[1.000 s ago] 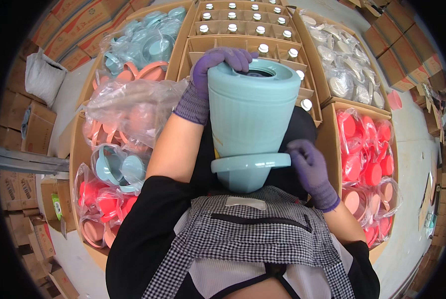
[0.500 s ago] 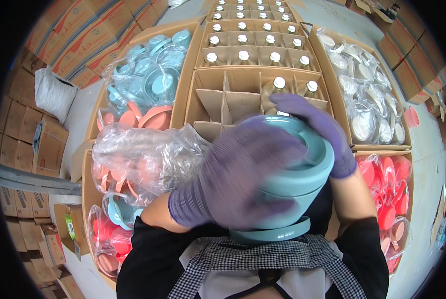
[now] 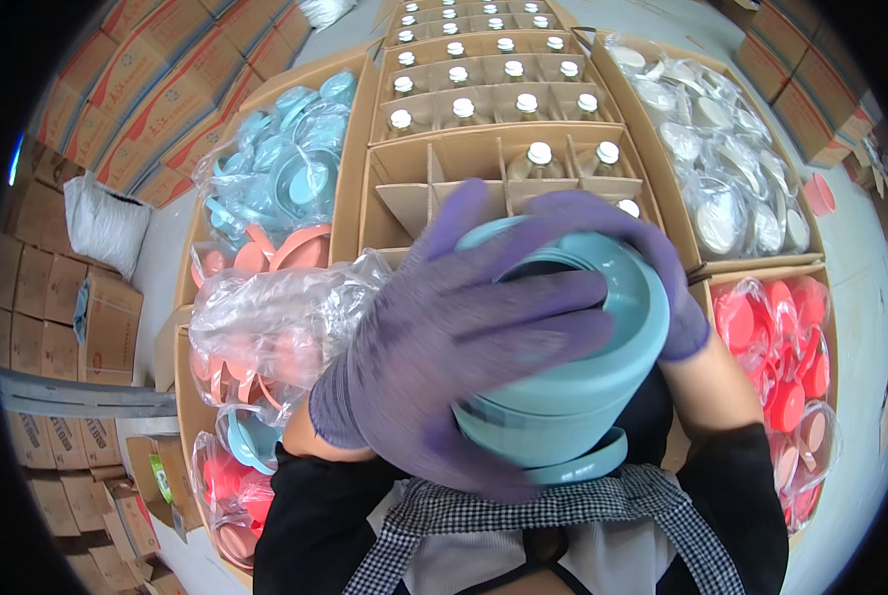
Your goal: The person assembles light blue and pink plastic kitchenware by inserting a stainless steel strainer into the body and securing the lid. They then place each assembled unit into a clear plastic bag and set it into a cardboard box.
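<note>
Close to my body is a blue-green round plastic container (image 3: 563, 407) with a wide rim, a dark opening and a curved handle-like loop at its near side. My left hand (image 3: 464, 327), in a purple glove, lies across its top and left side, fingers over the opening and thumb lower down; it is slightly blurred. Wrapped round the far right of the rim is my gloved right hand (image 3: 652, 258). The container's far side is hidden under the fingers. Just beyond, an open divided carton (image 3: 394, 164) holds bottles (image 3: 540, 159) with white caps.
More divided cartons of white-capped bottles (image 3: 464, 111) run away in a row. At the left are cartons with bagged blue parts (image 3: 310, 178), clear plastic bags (image 3: 265, 307) and coral parts. Bagged white parts (image 3: 716, 223) and red parts (image 3: 786, 407) fill cartons on the right.
My left hand has shifted left and round the container, its thumb now lower on the near side. My right hand keeps its place at the far right. The view has shifted slightly.
</note>
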Demonstrator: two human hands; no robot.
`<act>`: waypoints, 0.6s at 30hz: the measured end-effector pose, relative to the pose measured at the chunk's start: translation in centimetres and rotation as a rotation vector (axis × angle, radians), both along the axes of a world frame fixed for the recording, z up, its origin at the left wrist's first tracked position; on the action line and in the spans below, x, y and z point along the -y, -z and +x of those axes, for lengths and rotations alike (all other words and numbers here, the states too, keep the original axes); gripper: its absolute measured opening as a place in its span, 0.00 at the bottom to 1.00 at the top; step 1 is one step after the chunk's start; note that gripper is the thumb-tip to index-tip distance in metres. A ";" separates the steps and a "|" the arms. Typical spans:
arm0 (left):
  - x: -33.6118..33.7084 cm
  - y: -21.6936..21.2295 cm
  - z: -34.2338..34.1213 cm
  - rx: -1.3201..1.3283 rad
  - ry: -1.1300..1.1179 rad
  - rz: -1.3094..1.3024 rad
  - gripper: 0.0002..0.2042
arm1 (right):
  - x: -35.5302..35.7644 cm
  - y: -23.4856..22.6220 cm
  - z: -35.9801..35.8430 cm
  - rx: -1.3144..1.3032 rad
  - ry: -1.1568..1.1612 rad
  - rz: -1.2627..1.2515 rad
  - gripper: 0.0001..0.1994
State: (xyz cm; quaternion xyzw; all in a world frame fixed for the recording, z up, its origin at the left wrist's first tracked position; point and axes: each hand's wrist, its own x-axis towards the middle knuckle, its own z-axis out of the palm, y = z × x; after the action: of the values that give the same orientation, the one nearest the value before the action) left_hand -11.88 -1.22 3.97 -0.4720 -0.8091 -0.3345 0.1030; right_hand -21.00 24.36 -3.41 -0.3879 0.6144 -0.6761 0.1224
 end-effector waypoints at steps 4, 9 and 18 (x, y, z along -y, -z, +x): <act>-5.3 -3.6 -0.2 -0.052 -0.034 0.107 0.41 | 3.1 0.8 -2.6 0.413 -0.214 -0.026 0.22; -2.9 -5.5 -7.9 -0.273 -0.619 -0.078 0.37 | 6.0 0.2 -5.6 -0.376 0.001 0.022 0.22; 0.2 10.1 -15.0 0.327 -0.835 0.568 0.30 | 3.7 2.4 -7.5 -0.954 0.427 0.512 0.42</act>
State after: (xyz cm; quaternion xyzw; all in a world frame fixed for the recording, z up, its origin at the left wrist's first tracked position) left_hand -26.84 -1.47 -6.17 -0.0047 -0.8112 -0.5403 0.2239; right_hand -28.46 20.67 -5.76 -0.4751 0.8102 -0.2662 -0.2169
